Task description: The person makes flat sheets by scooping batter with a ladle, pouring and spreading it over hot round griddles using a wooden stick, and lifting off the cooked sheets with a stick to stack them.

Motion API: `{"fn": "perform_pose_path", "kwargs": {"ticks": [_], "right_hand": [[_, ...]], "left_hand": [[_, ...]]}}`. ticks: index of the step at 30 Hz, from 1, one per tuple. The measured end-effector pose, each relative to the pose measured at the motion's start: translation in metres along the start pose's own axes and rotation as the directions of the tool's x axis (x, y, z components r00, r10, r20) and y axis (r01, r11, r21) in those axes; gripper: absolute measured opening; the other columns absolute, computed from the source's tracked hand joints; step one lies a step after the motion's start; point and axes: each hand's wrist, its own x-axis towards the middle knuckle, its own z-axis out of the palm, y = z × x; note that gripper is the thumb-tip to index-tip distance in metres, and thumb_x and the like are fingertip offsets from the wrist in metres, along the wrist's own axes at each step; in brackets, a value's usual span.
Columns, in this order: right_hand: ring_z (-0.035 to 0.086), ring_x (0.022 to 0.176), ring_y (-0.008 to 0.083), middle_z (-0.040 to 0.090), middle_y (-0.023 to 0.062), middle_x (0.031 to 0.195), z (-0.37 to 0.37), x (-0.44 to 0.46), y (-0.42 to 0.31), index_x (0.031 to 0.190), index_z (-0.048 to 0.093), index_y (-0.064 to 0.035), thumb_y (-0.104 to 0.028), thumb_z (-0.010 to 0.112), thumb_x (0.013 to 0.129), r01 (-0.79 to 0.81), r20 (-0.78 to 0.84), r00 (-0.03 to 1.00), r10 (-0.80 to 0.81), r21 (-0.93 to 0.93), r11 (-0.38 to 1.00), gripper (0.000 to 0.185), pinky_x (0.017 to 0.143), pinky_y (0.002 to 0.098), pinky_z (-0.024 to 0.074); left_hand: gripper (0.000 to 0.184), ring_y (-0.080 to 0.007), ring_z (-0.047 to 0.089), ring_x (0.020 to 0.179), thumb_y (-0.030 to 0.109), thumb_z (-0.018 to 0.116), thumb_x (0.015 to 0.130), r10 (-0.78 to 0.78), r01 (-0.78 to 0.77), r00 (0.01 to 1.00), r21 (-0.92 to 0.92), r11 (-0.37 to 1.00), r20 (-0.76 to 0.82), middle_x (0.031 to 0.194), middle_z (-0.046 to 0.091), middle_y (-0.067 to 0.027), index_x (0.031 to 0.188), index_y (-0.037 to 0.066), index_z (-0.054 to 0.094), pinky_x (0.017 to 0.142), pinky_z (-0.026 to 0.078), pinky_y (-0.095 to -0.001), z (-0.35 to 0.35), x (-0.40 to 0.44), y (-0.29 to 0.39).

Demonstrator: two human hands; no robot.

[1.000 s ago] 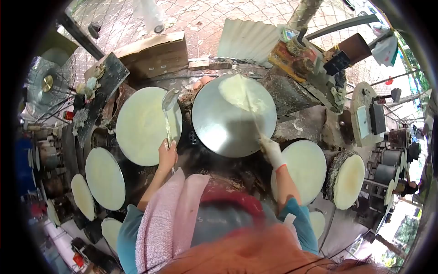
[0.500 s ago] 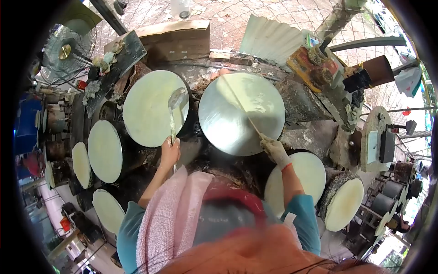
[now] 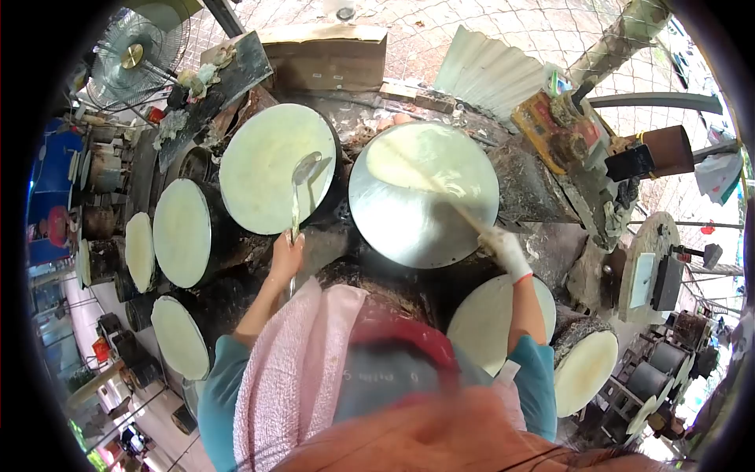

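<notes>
My left hand (image 3: 288,255) is closed round the handle of a metal ladle (image 3: 306,168), whose bowl hangs over a round plate covered with pale batter (image 3: 267,169). On my right hand (image 3: 503,248) is a whitish glove; its fingers grip a long thin stick (image 3: 464,211). That stick reaches across a round metal griddle (image 3: 409,236), over wet pale batter (image 3: 425,157) on its far part. The near part of the griddle is bare, shiny metal. Motion blurs the stick's far end.
More batter-covered rounds stand at left (image 3: 182,236) and right (image 3: 586,374). Behind are a cardboard box (image 3: 326,63), a corrugated sheet (image 3: 491,75) and wire mesh. A fan (image 3: 132,57) is at the far left, a round board (image 3: 646,263) at the right.
The batter on the middle griddle has spread wider across its far part. My right hand and the stick have swung to the right. The whole view has also shifted and turned.
</notes>
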Motion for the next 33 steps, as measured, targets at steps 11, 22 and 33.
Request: {"fn": "perform_pose_path", "kwargs": {"ticks": [11, 22, 33], "right_hand": [[0.051, 0.069, 0.0054, 0.064, -0.0032, 0.089, -0.011, -0.002, 0.003, 0.129, 0.059, -0.0093, -0.022, 0.061, 0.09, 0.03, 0.162, 0.986, -0.031, 0.007, 1.0, 0.04, 0.06, 0.0206, 0.0437], [0.041, 0.055, 0.0029, 0.059, -0.0053, 0.083, 0.026, -0.003, -0.022, 0.13, 0.057, -0.0081, -0.022, 0.058, 0.094, -0.125, 0.297, 0.947, 0.125, -0.02, 0.992, 0.039, 0.044, 0.0198, 0.0322], [0.033, 0.045, 0.0057, 0.041, -0.0059, 0.061, 0.235, -0.093, 0.035, 0.11, 0.059, -0.0129, -0.024, 0.059, 0.092, -0.119, 0.046, 0.984, 0.173, 0.889, 0.442, 0.021, 0.04, 0.0208, 0.0248]], "left_hand": [[0.023, -0.0451, 0.061, 0.077, 0.019, 0.054, 0.09, 0.409, -0.416, 0.904, 0.484, 0.77, 0.126, 0.079, 0.062, -0.0277, 0.094, -0.004, 0.053, 0.067, 0.048, -0.0509, 0.045, 0.091, 0.049], [0.023, -0.0452, 0.061, 0.071, 0.019, 0.046, 0.092, 0.329, -0.507, 0.862, 0.671, 0.541, 0.386, 0.074, 0.062, -0.0261, 0.094, -0.003, 0.05, 0.064, 0.048, -0.0532, 0.015, 0.053, 0.036], [0.022, -0.0471, 0.058, 0.074, 0.017, 0.058, 0.088, 0.407, -0.693, 0.571, 0.153, 0.704, 0.713, 0.077, 0.06, -0.0278, 0.094, -0.003, 0.052, 0.064, 0.046, -0.049, -0.022, 0.02, -0.001]]}}
